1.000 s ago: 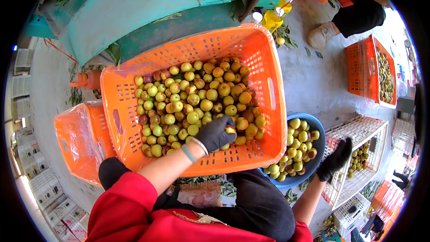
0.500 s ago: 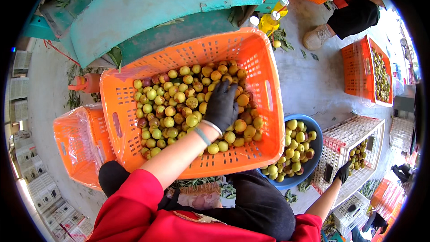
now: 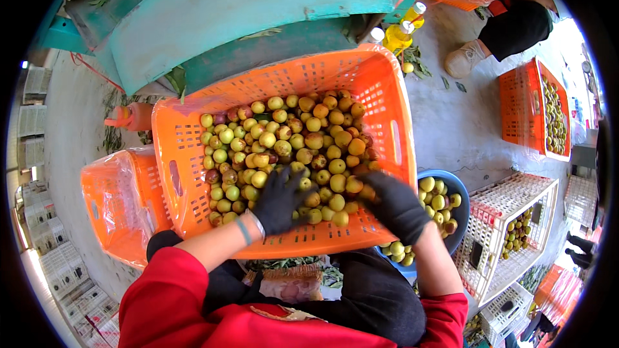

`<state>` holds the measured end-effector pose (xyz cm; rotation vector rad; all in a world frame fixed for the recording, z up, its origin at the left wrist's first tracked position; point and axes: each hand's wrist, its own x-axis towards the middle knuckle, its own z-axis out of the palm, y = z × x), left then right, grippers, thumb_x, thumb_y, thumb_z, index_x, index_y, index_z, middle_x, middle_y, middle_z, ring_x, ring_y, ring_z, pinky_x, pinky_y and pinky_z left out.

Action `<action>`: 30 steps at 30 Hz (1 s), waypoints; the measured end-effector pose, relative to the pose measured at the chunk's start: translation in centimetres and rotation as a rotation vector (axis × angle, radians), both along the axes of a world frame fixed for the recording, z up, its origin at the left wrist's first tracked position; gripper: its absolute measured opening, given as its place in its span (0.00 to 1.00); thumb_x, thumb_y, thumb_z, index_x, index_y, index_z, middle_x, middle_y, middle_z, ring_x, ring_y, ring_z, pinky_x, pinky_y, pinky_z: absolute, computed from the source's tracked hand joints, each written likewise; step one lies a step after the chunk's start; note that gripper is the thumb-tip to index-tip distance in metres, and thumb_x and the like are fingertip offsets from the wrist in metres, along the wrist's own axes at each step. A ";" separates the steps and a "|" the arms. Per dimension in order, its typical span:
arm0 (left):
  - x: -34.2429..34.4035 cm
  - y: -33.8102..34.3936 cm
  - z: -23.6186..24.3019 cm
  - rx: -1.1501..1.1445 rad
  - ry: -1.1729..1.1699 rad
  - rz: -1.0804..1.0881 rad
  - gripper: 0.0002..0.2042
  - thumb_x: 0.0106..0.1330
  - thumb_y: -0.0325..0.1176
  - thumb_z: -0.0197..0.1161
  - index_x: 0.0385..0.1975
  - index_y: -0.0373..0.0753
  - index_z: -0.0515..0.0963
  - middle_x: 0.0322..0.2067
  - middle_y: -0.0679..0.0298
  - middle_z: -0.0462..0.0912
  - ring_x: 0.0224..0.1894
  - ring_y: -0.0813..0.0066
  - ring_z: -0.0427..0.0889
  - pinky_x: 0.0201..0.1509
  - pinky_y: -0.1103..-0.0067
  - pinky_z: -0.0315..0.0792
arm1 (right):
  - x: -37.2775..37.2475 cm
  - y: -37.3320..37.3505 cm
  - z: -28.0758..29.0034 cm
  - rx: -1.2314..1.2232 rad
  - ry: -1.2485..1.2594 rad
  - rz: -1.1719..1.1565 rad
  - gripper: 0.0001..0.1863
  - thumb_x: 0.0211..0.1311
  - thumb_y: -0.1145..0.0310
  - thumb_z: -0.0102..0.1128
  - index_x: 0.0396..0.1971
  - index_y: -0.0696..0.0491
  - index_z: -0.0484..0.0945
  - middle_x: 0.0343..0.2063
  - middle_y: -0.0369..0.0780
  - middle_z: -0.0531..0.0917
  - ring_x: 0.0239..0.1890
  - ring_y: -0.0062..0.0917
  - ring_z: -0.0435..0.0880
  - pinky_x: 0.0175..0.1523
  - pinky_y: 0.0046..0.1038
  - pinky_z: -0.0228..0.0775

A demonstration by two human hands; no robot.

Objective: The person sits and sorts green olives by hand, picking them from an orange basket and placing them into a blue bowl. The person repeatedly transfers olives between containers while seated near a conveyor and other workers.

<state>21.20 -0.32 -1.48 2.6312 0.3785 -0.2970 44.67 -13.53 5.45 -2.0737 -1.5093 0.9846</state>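
An orange plastic basket (image 3: 316, 243) lined with clear film stands before me, holding many round green-and-brown jujubes (image 3: 274, 130). Near its front side, my left hand (image 3: 278, 201) in a black glove lies over the fruit, fingers spread, with nothing gripped that I can see. At the right end of the basket, my right hand (image 3: 396, 205), also black-gloved, reaches in over the wall. Its fingertips are by the fruit and smeared by motion, so whether a jujube is between them does not show.
A blue tub (image 3: 459, 183) of similar fruit sits right, beside a white crate (image 3: 509, 196) of fruit. A filled orange basket (image 3: 521, 106) stands farther off. Teal machinery (image 3: 251, 6) borders the back, near yellow bottles (image 3: 398, 38). Another person's shoe (image 3: 463, 58) is at upper right.
My left hand has drawn back toward me and left across the fruit. My right hand has come from the white crate to the basket's right end.
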 end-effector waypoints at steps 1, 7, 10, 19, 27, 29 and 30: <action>-1.5 -0.9 -0.1 -0.044 0.021 -0.072 0.29 0.57 0.51 0.59 0.59 0.54 0.67 0.63 0.56 0.58 0.65 0.47 0.53 0.65 0.49 0.45 | -1.3 -0.6 -2.1 -0.177 -0.046 0.198 0.21 0.52 0.61 0.61 0.48 0.47 0.73 0.39 0.46 0.78 0.40 0.44 0.78 0.43 0.40 0.72; -4.6 0.9 -2.7 0.013 0.016 -0.168 0.26 0.54 0.50 0.61 0.56 0.62 0.70 0.66 0.67 0.54 0.68 0.49 0.45 0.66 0.44 0.37 | -6.7 -0.3 -6.4 -0.291 0.124 0.364 0.32 0.53 0.65 0.55 0.61 0.34 0.61 0.46 0.57 0.69 0.41 0.48 0.77 0.41 0.40 0.74; -3.5 4.2 -3.8 0.128 0.017 -0.111 0.23 0.54 0.46 0.61 0.53 0.63 0.73 0.65 0.68 0.56 0.68 0.49 0.47 0.66 0.44 0.39 | -8.3 1.2 -7.6 -0.236 -0.161 0.353 0.35 0.51 0.63 0.58 0.62 0.34 0.58 0.48 0.58 0.67 0.40 0.48 0.77 0.40 0.41 0.73; -3.5 10.1 -5.7 0.336 -0.116 0.328 0.21 0.51 0.43 0.66 0.48 0.60 0.76 0.62 0.59 0.58 0.64 0.49 0.54 0.62 0.46 0.48 | -1.9 8.4 -10.0 -0.093 -0.644 0.414 0.25 0.56 0.58 0.53 0.57 0.33 0.69 0.67 0.41 0.51 0.64 0.52 0.53 0.65 0.56 0.45; -9.8 16.4 -6.4 0.467 -0.044 0.605 0.20 0.55 0.38 0.62 0.50 0.50 0.75 0.63 0.48 0.55 0.63 0.44 0.56 0.64 0.60 0.56 | 1.9 10.7 -14.2 -0.022 -0.780 0.210 0.20 0.59 0.65 0.47 0.51 0.28 0.75 0.68 0.36 0.50 0.63 0.36 0.58 0.63 0.53 0.50; -10.4 16.5 -6.6 0.543 -0.022 0.607 0.19 0.55 0.33 0.61 0.50 0.47 0.75 0.62 0.49 0.57 0.63 0.44 0.57 0.64 0.61 0.57 | 0.3 11.3 -11.3 -0.251 -0.754 0.215 0.30 0.51 0.65 0.60 0.57 0.29 0.68 0.69 0.36 0.47 0.65 0.43 0.55 0.61 0.54 0.55; -10.1 16.2 -6.4 0.557 -0.027 0.657 0.20 0.56 0.32 0.60 0.50 0.46 0.74 0.62 0.49 0.59 0.62 0.45 0.59 0.63 0.62 0.58 | -0.6 11.5 -9.1 -0.387 -0.690 0.228 0.36 0.46 0.65 0.65 0.59 0.30 0.65 0.69 0.38 0.46 0.66 0.46 0.53 0.59 0.55 0.57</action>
